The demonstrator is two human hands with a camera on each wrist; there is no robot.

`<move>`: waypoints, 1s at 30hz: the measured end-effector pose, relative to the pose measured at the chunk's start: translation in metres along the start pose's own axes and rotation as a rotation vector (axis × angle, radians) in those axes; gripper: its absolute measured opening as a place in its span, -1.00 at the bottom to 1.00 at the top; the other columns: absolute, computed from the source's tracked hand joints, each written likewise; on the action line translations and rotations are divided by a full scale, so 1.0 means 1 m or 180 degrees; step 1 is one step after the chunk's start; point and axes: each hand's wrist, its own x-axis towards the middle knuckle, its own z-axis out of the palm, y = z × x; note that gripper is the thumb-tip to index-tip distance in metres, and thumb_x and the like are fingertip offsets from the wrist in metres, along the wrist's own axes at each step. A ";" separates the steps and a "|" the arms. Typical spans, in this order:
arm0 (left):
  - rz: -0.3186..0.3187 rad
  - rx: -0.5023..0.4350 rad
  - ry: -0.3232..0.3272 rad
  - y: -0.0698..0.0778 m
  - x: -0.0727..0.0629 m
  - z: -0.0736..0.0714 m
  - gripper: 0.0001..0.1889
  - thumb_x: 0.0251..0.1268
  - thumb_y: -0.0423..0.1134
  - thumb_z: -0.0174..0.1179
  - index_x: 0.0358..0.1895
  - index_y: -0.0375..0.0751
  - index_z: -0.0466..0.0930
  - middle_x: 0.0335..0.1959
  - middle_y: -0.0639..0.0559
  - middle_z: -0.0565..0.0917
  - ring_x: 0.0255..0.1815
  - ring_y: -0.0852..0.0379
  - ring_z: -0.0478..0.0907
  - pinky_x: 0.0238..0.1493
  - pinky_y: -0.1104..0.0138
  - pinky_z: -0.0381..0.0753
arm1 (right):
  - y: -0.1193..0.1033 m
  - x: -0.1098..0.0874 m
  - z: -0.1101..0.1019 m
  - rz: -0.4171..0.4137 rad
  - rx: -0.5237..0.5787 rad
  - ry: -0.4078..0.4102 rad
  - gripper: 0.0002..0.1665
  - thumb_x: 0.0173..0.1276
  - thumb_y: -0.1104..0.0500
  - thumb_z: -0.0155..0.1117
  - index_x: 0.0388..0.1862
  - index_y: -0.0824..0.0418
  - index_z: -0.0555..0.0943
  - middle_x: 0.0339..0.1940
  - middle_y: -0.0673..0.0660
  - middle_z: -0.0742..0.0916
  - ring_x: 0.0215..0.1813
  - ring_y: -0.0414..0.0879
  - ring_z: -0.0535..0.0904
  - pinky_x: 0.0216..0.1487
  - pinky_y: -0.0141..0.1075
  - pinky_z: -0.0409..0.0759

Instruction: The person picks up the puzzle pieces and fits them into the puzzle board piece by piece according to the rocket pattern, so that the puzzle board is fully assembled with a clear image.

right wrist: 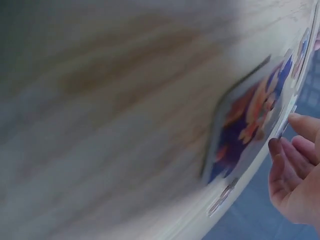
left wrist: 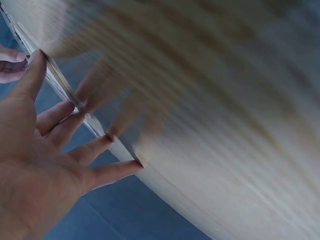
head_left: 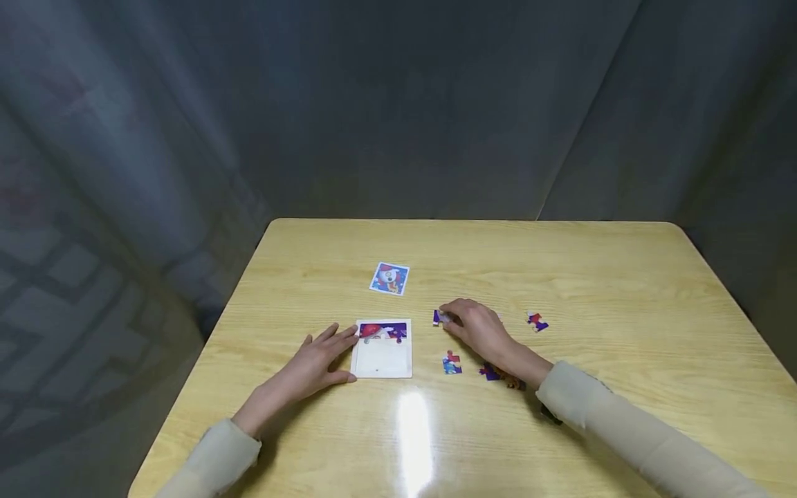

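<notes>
A white square puzzle tray (head_left: 382, 360) lies on the table with a strip of joined pieces (head_left: 382, 332) along its top; the lower part shows bare white. My left hand (head_left: 317, 363) rests at the tray's left edge with fingers spread, thumb at the lower corner. In the left wrist view, the fingertips (left wrist: 125, 165) touch that edge. To the right of the tray, my right hand (head_left: 479, 326) pinches a purple-and-white puzzle piece (head_left: 437, 318) between thumb and fingers, low over the table. The fingers hide part of this piece.
A small picture card (head_left: 389, 278) lies beyond the tray. Loose pieces surround the right arm: a red-and-blue piece (head_left: 452, 363) below the hand, a purple piece (head_left: 490, 372) and an orange one (head_left: 512, 380) beside the forearm, and a red-purple piece (head_left: 537, 321) farther right.
</notes>
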 end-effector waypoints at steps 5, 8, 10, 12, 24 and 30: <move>0.0043 0.0001 0.0089 -0.003 0.006 -0.001 -0.26 0.16 0.12 0.30 0.37 -0.16 0.38 0.47 -0.01 0.26 0.46 -0.28 0.11 0.11 -0.46 0.14 | -0.001 0.008 -0.001 -0.0097 -0.0033 0.0075 -0.66 0.19 0.25 0.44 -0.04 0.29 0.68 -0.09 0.17 0.74 -0.08 0.02 0.67 -0.06 -0.11 0.64; 0.0076 0.0000 0.0133 -0.005 0.010 -0.002 -0.25 0.17 0.12 0.29 0.38 -0.16 0.37 0.47 -0.02 0.25 0.46 -0.28 0.10 0.11 -0.46 0.14 | -0.002 0.015 -0.002 -0.0155 -0.0055 0.0115 -0.67 0.19 0.26 0.43 -0.05 0.28 0.68 -0.10 0.16 0.74 -0.10 0.01 0.67 -0.06 -0.13 0.64; 0.0083 -0.0005 0.0142 -0.006 0.012 -0.002 -0.25 0.17 0.13 0.28 0.39 -0.15 0.36 0.47 -0.02 0.25 0.46 -0.28 0.10 0.11 -0.46 0.14 | -0.002 0.019 -0.002 -0.0198 -0.0064 0.0128 -0.69 0.20 0.26 0.43 -0.06 0.27 0.69 -0.11 0.15 0.75 -0.10 0.00 0.67 -0.06 -0.13 0.64; 0.0074 -0.0021 0.0125 -0.007 0.014 -0.002 -0.25 0.18 0.14 0.26 0.39 -0.15 0.35 0.48 -0.02 0.24 0.47 -0.28 0.08 0.12 -0.46 0.13 | -0.003 0.023 -0.003 -0.0240 -0.0050 0.0124 -0.71 0.21 0.26 0.42 -0.07 0.25 0.70 -0.10 0.14 0.75 -0.08 0.00 0.67 -0.04 -0.13 0.63; 0.0009 0.0060 0.0111 -0.011 0.021 -0.007 -0.25 0.20 0.15 0.25 0.41 -0.15 0.34 0.48 -0.02 0.23 0.48 -0.27 0.06 0.13 -0.45 0.14 | -0.024 0.047 0.003 -0.0525 0.0056 0.0160 -0.78 0.25 0.23 0.39 -0.12 0.25 0.71 -0.14 0.11 0.75 -0.10 -0.04 0.67 -0.05 -0.18 0.63; 0.0030 0.0122 0.0124 -0.012 0.025 -0.010 -0.25 0.21 0.15 0.24 0.40 -0.14 0.34 0.48 -0.02 0.23 0.47 -0.28 0.08 0.12 -0.45 0.15 | -0.037 0.055 0.010 -0.0664 0.0064 0.0039 -0.80 0.25 0.26 0.38 -0.14 0.25 0.71 -0.13 0.10 0.74 -0.06 -0.06 0.65 -0.03 -0.23 0.62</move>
